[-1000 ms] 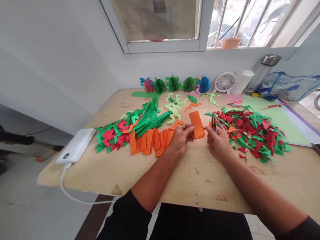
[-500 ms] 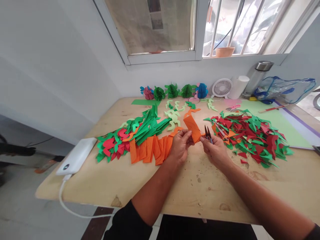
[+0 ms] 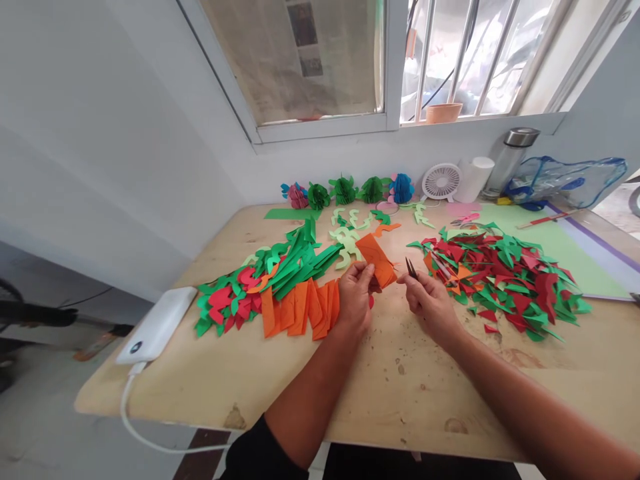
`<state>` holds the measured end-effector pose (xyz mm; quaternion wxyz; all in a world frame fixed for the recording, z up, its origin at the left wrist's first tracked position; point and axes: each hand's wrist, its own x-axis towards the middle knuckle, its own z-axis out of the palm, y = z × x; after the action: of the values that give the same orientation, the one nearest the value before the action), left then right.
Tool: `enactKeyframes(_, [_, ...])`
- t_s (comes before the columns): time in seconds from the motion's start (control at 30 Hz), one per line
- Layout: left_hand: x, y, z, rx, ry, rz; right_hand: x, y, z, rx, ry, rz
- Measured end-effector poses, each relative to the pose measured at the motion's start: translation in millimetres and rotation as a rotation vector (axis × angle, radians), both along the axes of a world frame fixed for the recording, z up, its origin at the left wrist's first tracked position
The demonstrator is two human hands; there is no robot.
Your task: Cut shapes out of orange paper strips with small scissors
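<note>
My left hand (image 3: 357, 290) pinches a folded orange paper piece (image 3: 376, 259) near its lower left edge, raised a little above the table. Thin drawn lines show on the paper. Closed around small scissors is my right hand (image 3: 431, 303); the dark pointed blades of the scissors (image 3: 411, 268) stick up past the fingers, while the handles are hidden. The right fingertips are close to the paper's lower right corner, with a narrow gap between them. Left of my left hand lies a row of orange paper strips (image 3: 299, 307). An orange curved cutout (image 3: 387, 229) lies behind the held paper.
Green strips (image 3: 300, 263) and red cutouts (image 3: 220, 303) lie at left, near a white power bank (image 3: 156, 327) with a cable. A heap of red and green scraps (image 3: 505, 280) spreads at right. Paper honeycomb figures (image 3: 345, 190), a fan (image 3: 442, 181) and a bottle (image 3: 513, 163) line the wall.
The orange paper has shifted left and tilted further over. My right fingertips, which were at its lower corner, have come slightly apart from it. The camera view has shifted a little.
</note>
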<state>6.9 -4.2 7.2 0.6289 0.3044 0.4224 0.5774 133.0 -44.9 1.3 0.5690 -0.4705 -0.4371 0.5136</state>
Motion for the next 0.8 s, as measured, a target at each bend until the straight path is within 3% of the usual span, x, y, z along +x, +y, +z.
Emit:
enactKeyframes(0.53, [-1.6,0.3,4.7,0.093,0.073,0.052,-1.6,-1.4,3.5,-0.002,-0.269,0.014])
enactKeyframes(0.8, [-1.4,-1.3,5.4,0.121,0.087,-0.035,0.7,2.0,-1.0,0.051,-0.333,0.003])
